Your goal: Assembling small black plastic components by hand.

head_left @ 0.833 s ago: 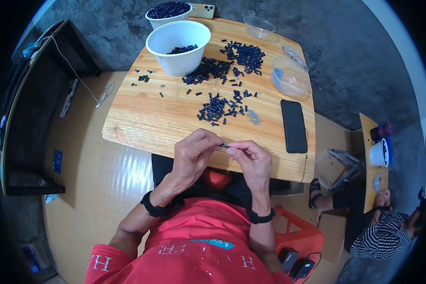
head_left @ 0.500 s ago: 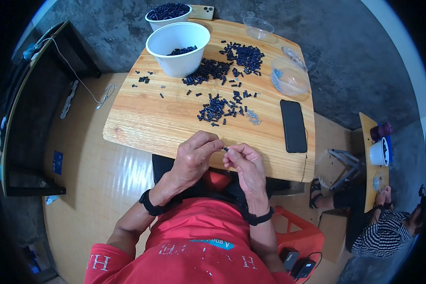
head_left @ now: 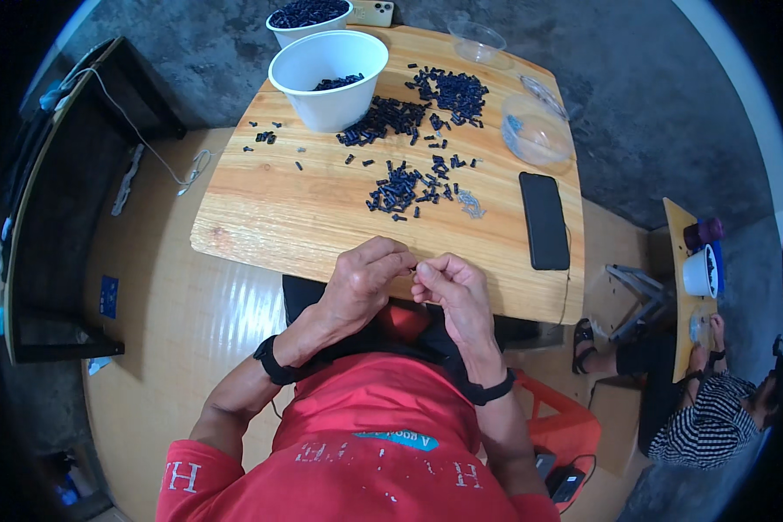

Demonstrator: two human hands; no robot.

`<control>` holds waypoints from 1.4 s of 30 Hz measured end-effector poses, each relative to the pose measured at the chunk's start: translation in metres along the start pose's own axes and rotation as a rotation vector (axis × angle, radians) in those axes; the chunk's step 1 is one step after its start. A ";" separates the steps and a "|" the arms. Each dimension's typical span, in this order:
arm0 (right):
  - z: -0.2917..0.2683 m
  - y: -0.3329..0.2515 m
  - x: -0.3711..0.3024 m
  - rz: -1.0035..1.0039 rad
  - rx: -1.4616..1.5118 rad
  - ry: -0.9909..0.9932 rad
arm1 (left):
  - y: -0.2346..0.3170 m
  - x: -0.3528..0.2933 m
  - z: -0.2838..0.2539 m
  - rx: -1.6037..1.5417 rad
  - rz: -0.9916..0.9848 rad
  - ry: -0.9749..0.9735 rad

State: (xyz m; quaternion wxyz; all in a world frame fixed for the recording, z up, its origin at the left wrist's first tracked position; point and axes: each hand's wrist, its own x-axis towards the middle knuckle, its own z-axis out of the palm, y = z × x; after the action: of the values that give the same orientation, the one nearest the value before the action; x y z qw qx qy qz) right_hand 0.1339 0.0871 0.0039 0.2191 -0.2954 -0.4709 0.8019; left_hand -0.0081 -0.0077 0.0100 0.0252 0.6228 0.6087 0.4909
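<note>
My left hand (head_left: 370, 277) and my right hand (head_left: 455, 289) meet over the near edge of the wooden table (head_left: 278, 222), both closed in a pinch. Their fingertips nearly touch around a small black plastic part, mostly hidden by the fingers. Just beyond the hands lies a loose pile of small black plastic parts (head_left: 398, 190). To its right is a little heap of thin silver pins (head_left: 471, 204). Farther back are two denser piles of black parts, one beside a white tub (head_left: 291, 74) that holds more of them.
A black phone (head_left: 545, 221) with a cable lies at the right, below a clear plastic tub (head_left: 552, 150). Another clear bowl (head_left: 477, 42) and a filled white bucket (head_left: 278, 36) stand at the back. A co-worker (head_left: 705, 418) sits at a side table. A red stool (head_left: 574, 426) is beside me.
My fingertips have come closer together, and the black part between them shows less. The view has shifted slightly, moving the table upward. The co-worker's hands have moved apart.
</note>
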 end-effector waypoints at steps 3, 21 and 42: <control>-0.003 -0.002 0.002 0.008 -0.017 -0.026 | 0.002 -0.001 0.002 -0.018 -0.037 0.009; -0.010 -0.010 0.008 -0.139 -0.160 -0.073 | 0.010 0.003 -0.003 -0.284 -0.374 0.079; -0.008 -0.012 0.004 -0.042 0.061 -0.153 | 0.021 0.001 -0.006 -0.183 -0.178 0.097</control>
State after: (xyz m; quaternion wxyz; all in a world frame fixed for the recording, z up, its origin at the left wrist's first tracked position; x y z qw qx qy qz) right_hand 0.1369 0.1003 0.0105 0.2081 -0.2166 -0.4677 0.8313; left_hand 0.0029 -0.0160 0.0266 0.0960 0.5372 0.6145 0.5697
